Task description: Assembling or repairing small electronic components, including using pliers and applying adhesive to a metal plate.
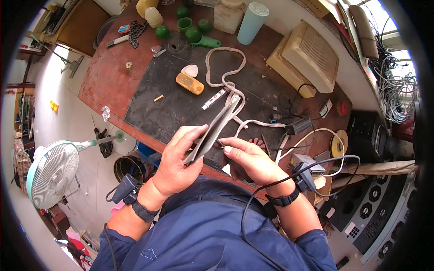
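My left hand (178, 158) grips a thin grey flat device (212, 133), held on edge and tilted over the front of the workbench. My right hand (248, 160) is closed around a small dark tool whose tip touches the device's right side near its lower half. White flat cables (226, 72) run from the top of the device back across the black mat (181, 104). Both wrists wear dark bands, and a black cord loops from the right wrist.
On the mat lie an orange remote-like case (190, 83), a white pen-like tester (213, 99) and a small brass piece (158, 98). Green cups, jars and a pale blue tumbler (252, 22) stand at the back. A beige fan housing (307, 58) sits right; a standing fan (52, 174) is left.
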Demonstrator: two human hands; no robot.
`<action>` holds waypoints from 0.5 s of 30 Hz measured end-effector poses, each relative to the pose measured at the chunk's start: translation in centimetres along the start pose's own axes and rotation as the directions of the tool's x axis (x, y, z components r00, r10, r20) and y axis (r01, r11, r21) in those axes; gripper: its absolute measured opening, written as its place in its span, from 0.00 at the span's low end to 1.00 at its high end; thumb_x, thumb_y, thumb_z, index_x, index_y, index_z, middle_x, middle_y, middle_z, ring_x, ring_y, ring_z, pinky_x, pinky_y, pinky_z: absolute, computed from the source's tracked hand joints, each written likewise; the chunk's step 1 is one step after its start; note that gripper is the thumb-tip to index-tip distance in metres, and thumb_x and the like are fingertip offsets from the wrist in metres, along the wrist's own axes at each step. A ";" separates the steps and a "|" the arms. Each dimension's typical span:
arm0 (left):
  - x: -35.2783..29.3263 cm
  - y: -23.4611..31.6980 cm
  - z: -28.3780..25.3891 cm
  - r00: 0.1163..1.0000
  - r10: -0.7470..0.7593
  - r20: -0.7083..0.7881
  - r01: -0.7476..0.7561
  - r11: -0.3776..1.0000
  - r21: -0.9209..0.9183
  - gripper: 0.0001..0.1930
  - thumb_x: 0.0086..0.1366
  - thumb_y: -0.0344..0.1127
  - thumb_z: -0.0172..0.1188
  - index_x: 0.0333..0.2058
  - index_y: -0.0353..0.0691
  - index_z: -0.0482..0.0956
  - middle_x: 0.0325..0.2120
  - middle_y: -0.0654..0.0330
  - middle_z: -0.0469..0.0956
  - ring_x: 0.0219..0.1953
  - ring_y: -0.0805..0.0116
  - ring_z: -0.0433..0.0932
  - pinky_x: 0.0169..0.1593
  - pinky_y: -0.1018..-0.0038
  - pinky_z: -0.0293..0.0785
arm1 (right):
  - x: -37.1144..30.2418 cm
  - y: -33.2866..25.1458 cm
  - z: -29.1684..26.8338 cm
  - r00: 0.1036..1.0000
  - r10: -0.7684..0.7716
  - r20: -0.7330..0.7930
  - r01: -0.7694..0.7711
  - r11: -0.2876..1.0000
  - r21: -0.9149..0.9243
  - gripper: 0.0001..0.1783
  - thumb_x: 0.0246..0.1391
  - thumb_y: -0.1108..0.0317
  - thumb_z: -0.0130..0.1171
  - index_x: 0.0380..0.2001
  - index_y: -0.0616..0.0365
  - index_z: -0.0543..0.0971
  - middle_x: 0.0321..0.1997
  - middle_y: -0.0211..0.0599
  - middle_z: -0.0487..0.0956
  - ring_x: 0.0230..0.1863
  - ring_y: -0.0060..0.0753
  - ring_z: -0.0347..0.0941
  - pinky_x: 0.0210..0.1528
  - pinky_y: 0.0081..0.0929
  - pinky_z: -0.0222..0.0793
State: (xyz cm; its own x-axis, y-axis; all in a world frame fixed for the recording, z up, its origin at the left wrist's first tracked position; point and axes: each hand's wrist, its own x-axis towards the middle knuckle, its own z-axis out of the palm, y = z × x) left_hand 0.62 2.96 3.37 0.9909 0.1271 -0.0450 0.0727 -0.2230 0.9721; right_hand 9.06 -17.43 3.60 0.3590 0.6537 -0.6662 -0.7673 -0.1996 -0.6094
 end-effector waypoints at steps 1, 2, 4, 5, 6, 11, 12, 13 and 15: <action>0.3 0.3 -0.2 0.998 0.053 0.042 -0.056 0.997 0.060 0.30 0.52 0.17 0.57 0.58 0.35 0.71 0.47 0.50 0.74 0.48 0.58 0.76 0.51 0.70 0.74 | 0.0 -0.1 0.0 1.000 -0.020 -0.015 0.019 0.997 -0.073 0.23 0.66 0.58 0.53 0.60 0.57 0.72 0.32 0.28 0.77 0.20 0.17 0.70 0.22 0.17 0.65; 0.6 0.6 -0.4 0.991 0.104 0.086 -0.114 0.987 0.116 0.32 0.50 0.17 0.58 0.58 0.35 0.71 0.46 0.51 0.73 0.49 0.58 0.75 0.52 0.70 0.74 | 0.0 -0.1 -0.1 1.000 -0.019 -0.017 0.018 0.997 -0.072 0.23 0.66 0.58 0.53 0.60 0.57 0.72 0.32 0.28 0.77 0.20 0.17 0.70 0.22 0.17 0.65; 1.0 0.9 -0.6 0.988 0.109 0.108 -0.124 0.981 0.149 0.33 0.48 0.17 0.59 0.58 0.35 0.72 0.47 0.51 0.72 0.49 0.56 0.74 0.53 0.69 0.73 | -0.1 -0.2 -0.3 1.000 -0.003 0.017 0.006 0.992 -0.129 0.24 0.66 0.57 0.53 0.60 0.58 0.71 0.32 0.26 0.76 0.22 0.16 0.69 0.23 0.16 0.65; 1.1 1.0 -0.7 0.981 0.135 0.137 -0.159 0.970 0.183 0.32 0.48 0.17 0.58 0.57 0.35 0.72 0.47 0.51 0.72 0.49 0.56 0.74 0.54 0.68 0.72 | -0.1 -0.3 -0.2 1.000 -0.004 0.018 0.006 0.992 -0.129 0.24 0.66 0.57 0.53 0.60 0.58 0.71 0.32 0.26 0.76 0.22 0.16 0.69 0.23 0.16 0.65; 1.1 1.1 -0.8 0.972 0.162 0.168 -0.196 0.957 0.215 0.32 0.49 0.17 0.58 0.57 0.34 0.72 0.48 0.51 0.72 0.49 0.55 0.74 0.55 0.67 0.71 | -0.1 -0.5 -0.1 0.999 0.035 0.035 -0.034 0.999 -0.041 0.25 0.66 0.57 0.53 0.61 0.59 0.71 0.30 0.25 0.76 0.22 0.15 0.69 0.24 0.16 0.65; 0.5 0.5 -0.9 0.990 -0.013 0.137 0.027 0.994 -0.102 0.29 0.54 0.19 0.55 0.58 0.33 0.70 0.57 0.47 0.66 0.60 0.58 0.69 0.60 0.70 0.66 | 0.0 -0.6 0.5 0.999 0.001 0.052 -0.004 0.998 0.061 0.25 0.66 0.57 0.53 0.60 0.61 0.71 0.28 0.22 0.74 0.22 0.13 0.67 0.23 0.16 0.63; 0.2 0.6 -0.9 0.990 -0.013 0.138 0.027 0.995 -0.100 0.29 0.54 0.19 0.55 0.58 0.33 0.70 0.57 0.47 0.66 0.60 0.58 0.69 0.60 0.70 0.66 | 0.0 -0.8 0.5 0.999 0.000 0.053 -0.004 0.998 0.063 0.25 0.66 0.57 0.53 0.60 0.61 0.71 0.28 0.22 0.74 0.22 0.13 0.67 0.23 0.16 0.63; 0.0 0.5 -0.7 0.992 -0.071 0.102 0.088 0.981 -0.175 0.30 0.55 0.19 0.54 0.59 0.32 0.69 0.59 0.47 0.64 0.60 0.59 0.68 0.60 0.71 0.66 | -0.1 -1.0 0.6 0.998 -0.004 0.063 0.002 0.999 0.035 0.25 0.66 0.57 0.53 0.60 0.61 0.71 0.30 0.22 0.74 0.25 0.13 0.68 0.25 0.15 0.63; -0.2 0.4 -0.8 0.982 -0.155 0.107 0.177 0.952 -0.249 0.32 0.56 0.20 0.52 0.62 0.31 0.65 0.62 0.47 0.63 0.60 0.63 0.68 0.60 0.73 0.65 | 0.0 -1.1 0.5 0.998 -0.011 0.070 0.010 1.000 0.009 0.25 0.66 0.58 0.53 0.60 0.62 0.71 0.32 0.22 0.75 0.27 0.12 0.68 0.27 0.15 0.63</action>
State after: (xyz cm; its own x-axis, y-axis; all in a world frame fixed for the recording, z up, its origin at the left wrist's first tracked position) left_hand 0.39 3.64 3.91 0.9741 0.0562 -0.2192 0.2165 0.0510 0.9750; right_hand 9.64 -16.83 4.44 0.3292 0.7050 -0.6281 -0.7685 -0.1865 -0.6121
